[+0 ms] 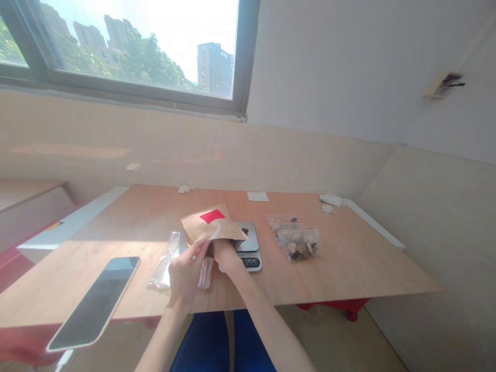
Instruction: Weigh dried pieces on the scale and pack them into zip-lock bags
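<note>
A brown paper bag [201,227] with a red label is tilted above the table, its mouth toward me. My left hand [188,263] is closed on the edge of its opening. My right hand [225,253] reaches into the mouth of the bag; its fingers are hidden inside. Partly behind the bag and my right hand stands a white kitchen scale [250,243], with a small dark piece [245,232] on its plate. Clear plastic bags [165,266] lie beside and under my left hand.
Zip bags [300,243] holding brown and dark dried pieces lie right of the scale. A smartphone [96,299] sticks out in the left foreground. White paper [258,196] and crumpled scraps [329,201] lie along the far side of the wooden table [349,258].
</note>
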Demonstrator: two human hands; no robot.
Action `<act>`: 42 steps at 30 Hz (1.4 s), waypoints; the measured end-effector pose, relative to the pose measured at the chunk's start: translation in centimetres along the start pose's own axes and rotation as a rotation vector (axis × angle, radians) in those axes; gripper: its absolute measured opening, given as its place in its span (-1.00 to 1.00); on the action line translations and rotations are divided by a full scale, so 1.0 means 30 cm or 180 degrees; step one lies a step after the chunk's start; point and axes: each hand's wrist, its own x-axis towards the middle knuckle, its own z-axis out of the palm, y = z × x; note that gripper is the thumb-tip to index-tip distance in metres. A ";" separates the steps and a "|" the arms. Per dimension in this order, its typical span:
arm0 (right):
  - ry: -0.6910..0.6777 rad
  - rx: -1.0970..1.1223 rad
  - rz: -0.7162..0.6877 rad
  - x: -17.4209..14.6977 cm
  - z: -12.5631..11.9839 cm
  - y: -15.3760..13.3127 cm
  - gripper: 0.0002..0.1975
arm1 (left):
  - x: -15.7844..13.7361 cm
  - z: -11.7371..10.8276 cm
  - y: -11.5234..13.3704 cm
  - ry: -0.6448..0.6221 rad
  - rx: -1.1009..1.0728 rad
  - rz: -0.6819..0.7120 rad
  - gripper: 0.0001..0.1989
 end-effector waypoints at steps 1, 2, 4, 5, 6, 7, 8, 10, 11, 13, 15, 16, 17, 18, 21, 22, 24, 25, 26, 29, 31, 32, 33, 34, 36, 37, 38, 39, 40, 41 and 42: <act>0.0023 -0.0082 0.0067 0.002 -0.001 -0.003 -0.66 | 0.000 0.000 0.005 0.0001 -0.0010 0.0002 -0.73; 0.0045 -0.0162 0.0126 0.002 -0.004 -0.007 -0.63 | -0.001 -0.001 0.010 -0.0002 -0.0013 0.0009 -0.73; 0.0075 -0.0246 0.0176 -0.011 -0.019 -0.016 -0.60 | 0.000 -0.003 0.018 0.0003 0.0004 0.0028 -0.72; 0.0087 -0.0255 0.0174 -0.024 -0.032 -0.021 -0.58 | 0.000 -0.004 0.021 0.0013 0.0019 0.0035 -0.71; 0.0102 -0.0252 0.0160 -0.042 -0.048 -0.027 -0.57 | 0.002 -0.005 0.023 0.0026 0.0035 0.0039 -0.71; 0.0120 -0.0234 0.0138 -0.064 -0.068 -0.035 -0.54 | 0.003 -0.006 0.024 0.0048 0.0047 0.0037 -0.71; 0.0143 -0.0197 0.0108 -0.087 -0.090 -0.046 -0.51 | 0.005 -0.006 0.024 0.0075 0.0050 0.0031 -0.71; 0.0165 -0.0080 0.0098 -0.130 -0.133 -0.075 -0.50 | 0.009 -0.005 0.023 0.0085 0.0048 0.0035 -0.72; 0.0185 -0.0021 0.0153 -0.148 -0.153 -0.093 -0.53 | 0.011 -0.005 0.022 0.0077 0.0055 0.0045 -0.72; 0.0267 0.0069 0.0319 -0.176 -0.185 -0.130 -0.61 | 0.017 -0.004 0.021 0.0054 0.0081 0.0080 -0.73; 0.0377 0.0140 0.0418 -0.197 -0.204 -0.161 -0.63 | 0.025 -0.005 0.022 0.0021 0.0121 0.0120 -0.73; 0.0426 0.0176 0.0415 -0.206 -0.210 -0.173 -0.63 | 0.030 -0.007 0.024 0.0009 0.0142 0.0131 -0.73; 0.0456 0.0222 0.0384 -0.215 -0.215 -0.180 -0.62 | 0.035 -0.009 0.027 -0.0002 0.0166 0.0132 -0.73; 0.0485 0.0278 0.0357 -0.224 -0.219 -0.185 -0.62 | 0.041 -0.011 0.030 -0.0015 0.0189 0.0126 -0.73; 0.0642 0.0497 0.0301 -0.247 -0.233 -0.186 -0.64 | 0.058 -0.019 0.044 -0.0008 0.0206 0.0047 -0.73; 0.0682 0.0597 0.0265 -0.254 -0.240 -0.185 -0.64 | 0.063 -0.022 0.050 -0.0005 0.0196 0.0016 -0.74; 0.0685 0.0837 0.0194 -0.265 -0.257 -0.183 -0.63 | 0.069 -0.027 0.062 -0.0019 0.0174 -0.0040 -0.75; 0.0651 0.0988 0.0175 -0.270 -0.267 -0.181 -0.64 | 0.072 -0.029 0.068 -0.0025 0.0165 -0.0071 -0.75; 0.0610 0.1169 0.0172 -0.275 -0.278 -0.180 -0.66 | 0.074 -0.031 0.074 -0.0038 0.0149 -0.0106 -0.75; 0.0557 0.1760 0.0274 -0.294 -0.316 -0.169 -0.72 | 0.085 -0.037 0.085 -0.0059 0.0057 -0.0317 -0.74; 0.0627 0.1981 0.0390 -0.309 -0.345 -0.151 -0.71 | 0.097 -0.044 0.085 -0.0066 -0.0023 -0.0485 -0.73; 0.0692 0.2012 0.0445 -0.316 -0.358 -0.138 -0.70 | 0.105 -0.048 0.082 -0.0050 -0.0048 -0.0555 -0.72; 0.0767 0.1999 0.0487 -0.323 -0.371 -0.121 -0.69 | 0.113 -0.053 0.079 -0.0015 -0.0053 -0.0612 -0.73; 0.0847 0.1957 0.0507 -0.328 -0.381 -0.101 -0.69 | 0.121 -0.059 0.075 0.0030 -0.0046 -0.0662 -0.74; 0.0954 0.1796 0.0501 -0.331 -0.391 -0.057 -0.71 | 0.135 -0.069 0.068 0.0118 -0.0010 -0.0747 -0.77; 0.0949 0.1662 0.0502 -0.328 -0.391 -0.034 -0.73 | 0.139 -0.073 0.065 0.0149 0.0004 -0.0784 -0.78; 0.0906 0.1487 0.0507 -0.322 -0.387 -0.013 -0.74 | 0.142 -0.077 0.064 0.0161 0.0003 -0.0806 -0.78; 0.0843 0.1277 0.0506 -0.314 -0.379 0.006 -0.75 | 0.143 -0.079 0.062 0.0166 -0.0017 -0.0815 -0.78; 0.0775 0.1036 0.0495 -0.303 -0.368 0.022 -0.73 | 0.143 -0.080 0.061 0.0176 -0.0049 -0.0814 -0.78; 0.0713 0.0770 0.0473 -0.290 -0.356 0.036 -0.72 | 0.142 -0.080 0.060 0.0201 -0.0087 -0.0804 -0.79; 0.0674 0.0494 0.0439 -0.277 -0.341 0.046 -0.70 | 0.139 -0.080 0.059 0.0232 -0.0124 -0.0791 -0.79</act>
